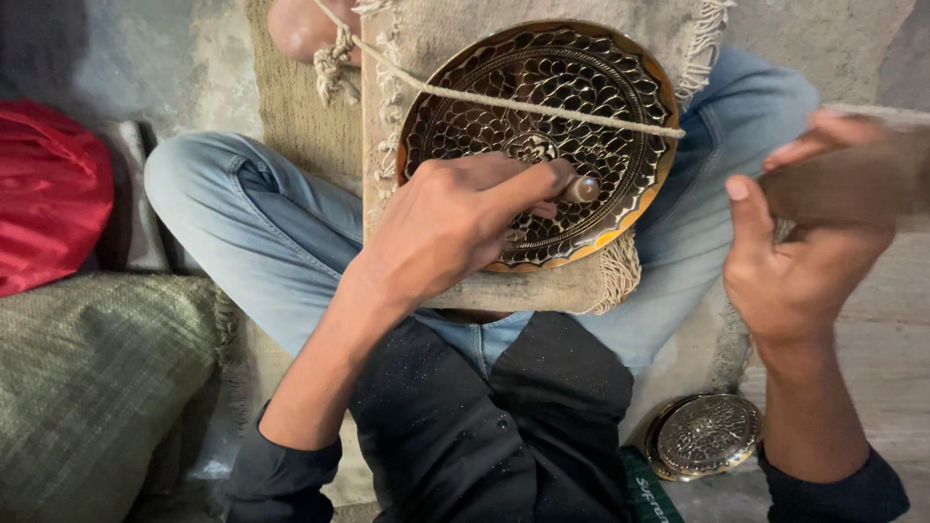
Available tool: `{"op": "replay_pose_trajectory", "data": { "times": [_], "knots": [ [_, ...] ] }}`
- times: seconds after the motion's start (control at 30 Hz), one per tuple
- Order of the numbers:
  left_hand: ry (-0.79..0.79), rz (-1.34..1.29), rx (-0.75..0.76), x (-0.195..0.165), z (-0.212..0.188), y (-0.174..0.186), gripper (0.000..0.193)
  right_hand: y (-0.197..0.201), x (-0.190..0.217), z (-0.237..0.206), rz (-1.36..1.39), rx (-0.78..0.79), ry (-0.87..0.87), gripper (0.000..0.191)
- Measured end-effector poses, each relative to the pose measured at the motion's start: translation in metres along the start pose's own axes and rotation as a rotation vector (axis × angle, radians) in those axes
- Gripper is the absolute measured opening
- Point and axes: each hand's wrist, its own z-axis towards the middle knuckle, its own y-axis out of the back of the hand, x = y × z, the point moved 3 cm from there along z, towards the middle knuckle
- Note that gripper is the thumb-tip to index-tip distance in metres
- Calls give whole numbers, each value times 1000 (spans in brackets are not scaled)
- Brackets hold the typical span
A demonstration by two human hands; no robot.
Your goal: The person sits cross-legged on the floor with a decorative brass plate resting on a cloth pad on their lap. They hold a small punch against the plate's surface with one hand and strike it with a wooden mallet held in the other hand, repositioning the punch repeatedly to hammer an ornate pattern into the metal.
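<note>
Glossy engraved brass plate [538, 145] on coarse fringed woven cloth [426, 39], rough cord [504, 100] across.

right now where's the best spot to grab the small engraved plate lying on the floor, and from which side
Probably by its rim, on the far side from the black-clothed torso. The small engraved plate lies flat on the floor just left of the right forearm, so only the raised golden edge gives purchase; its patterned middle is a shallow dome. Its near-left edge is tucked against the dark clothing and a green object, so come from above on the open upper-right side.

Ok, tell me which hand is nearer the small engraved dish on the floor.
Right. The right hand is raised above the small dish; the left hand rests on the large plate.
</note>
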Motion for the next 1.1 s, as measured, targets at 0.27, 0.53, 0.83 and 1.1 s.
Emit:
{"op": "replay_pose_trajectory", "data": {
  "times": [0.27, 0.53, 0.83, 1.1],
  "knots": [
    [44, 13, 39, 0, 2, 0, 43, 1, 16, 7, -229, 12, 124, 56],
    [-1, -7, -9, -2, 1, 3, 52, 8, -8, -2, -119, 65, 95, 43],
    [-24, 0, -12, -3, 3, 4, 50, 9, -7, -6, 78, 1, -62, 50],
    [10, 8, -3, -5, 2, 5, 48, 8, -2, 5, 205, -26, -132, 41]
  ]
}}
